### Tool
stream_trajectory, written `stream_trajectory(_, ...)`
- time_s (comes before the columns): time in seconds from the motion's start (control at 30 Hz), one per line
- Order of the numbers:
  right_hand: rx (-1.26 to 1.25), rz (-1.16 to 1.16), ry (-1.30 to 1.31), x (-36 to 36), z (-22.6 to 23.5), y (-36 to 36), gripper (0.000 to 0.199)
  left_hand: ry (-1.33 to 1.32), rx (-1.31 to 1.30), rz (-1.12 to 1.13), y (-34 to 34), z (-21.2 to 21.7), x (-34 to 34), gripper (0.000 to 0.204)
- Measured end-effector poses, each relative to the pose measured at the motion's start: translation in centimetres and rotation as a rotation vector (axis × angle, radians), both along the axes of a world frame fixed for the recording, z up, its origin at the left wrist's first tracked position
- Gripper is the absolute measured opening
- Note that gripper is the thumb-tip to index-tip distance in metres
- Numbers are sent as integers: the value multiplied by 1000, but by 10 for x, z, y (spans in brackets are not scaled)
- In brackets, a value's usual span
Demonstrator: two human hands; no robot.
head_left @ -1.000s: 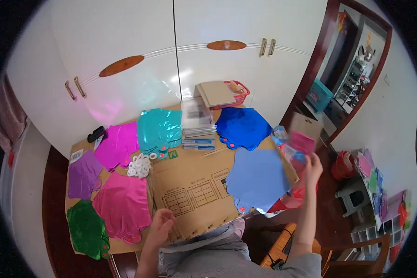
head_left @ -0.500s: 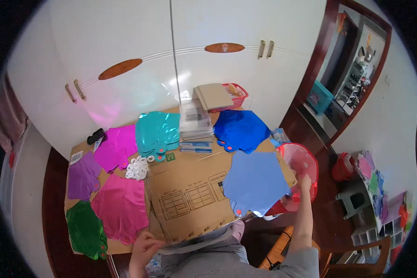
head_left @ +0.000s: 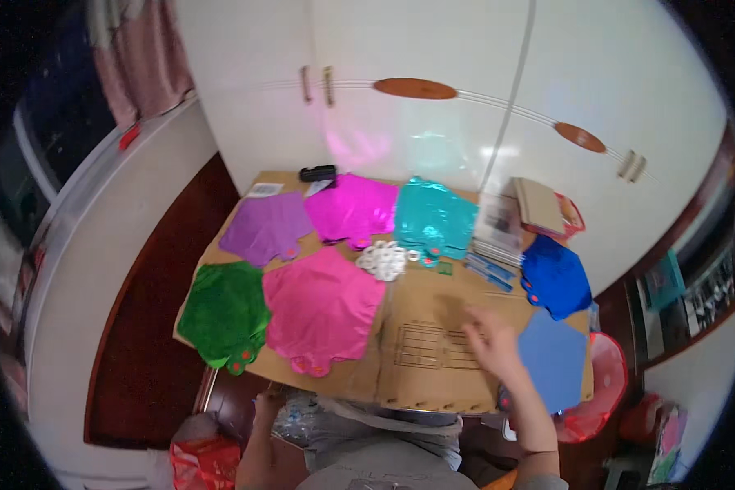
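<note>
My right hand [head_left: 494, 343] is over the middle of the cardboard sheet [head_left: 433, 314], fingers apart and slightly blurred, with nothing visible in it. My left hand [head_left: 269, 398] is low at the table's front edge, below the pink stack; its fingers are dim and hard to make out. Flat, shiny, foil-like pieces with small tabs lie in stacks: green [head_left: 220, 310], pink [head_left: 325, 306], purple [head_left: 265, 229], magenta [head_left: 355, 208], teal [head_left: 434, 219], dark blue [head_left: 557, 278] and pale blue [head_left: 551, 359]. A pile of small white rings [head_left: 382, 261] lies between the pink and teal stacks.
Clear plastic packets [head_left: 498, 229] and blue-and-white packets [head_left: 490, 271] lie beside the teal stack. Behind them is a brown cardboard box [head_left: 539, 204] by a red basket [head_left: 572, 214]. A red translucent container [head_left: 608, 380] stands off the right edge. A black object [head_left: 318, 173] sits at the back.
The view has turned to the left. My right hand has come out of the red container and moved left over the cardboard. My left hand has dropped to the table's front edge.
</note>
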State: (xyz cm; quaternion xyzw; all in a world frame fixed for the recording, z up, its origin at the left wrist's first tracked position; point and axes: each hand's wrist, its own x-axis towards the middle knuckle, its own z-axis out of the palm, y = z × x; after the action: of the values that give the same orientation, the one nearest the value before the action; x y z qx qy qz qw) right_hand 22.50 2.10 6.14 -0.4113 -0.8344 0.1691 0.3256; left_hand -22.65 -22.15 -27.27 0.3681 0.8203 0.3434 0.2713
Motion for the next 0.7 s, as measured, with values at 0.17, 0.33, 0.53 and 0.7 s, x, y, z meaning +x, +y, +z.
stream_trajectory(0.17,-79,386,-197,-146,-41,-12,31,336,-791,-99,-19,-65,-1,18)
stream_trajectory(0.33,164,556,-103,-243,-73,-44,31,416,-879,-280,-24,-112,9,24)
stream_trajectory(0.53,255,546,-211,-273,-105,-49,19,457,-301,-259,-43,-167,-8,23)
stream_trajectory(0.7,-112,468,-50,-266,-91,-34,18,225,-657,-361,-61,-181,-16,28)
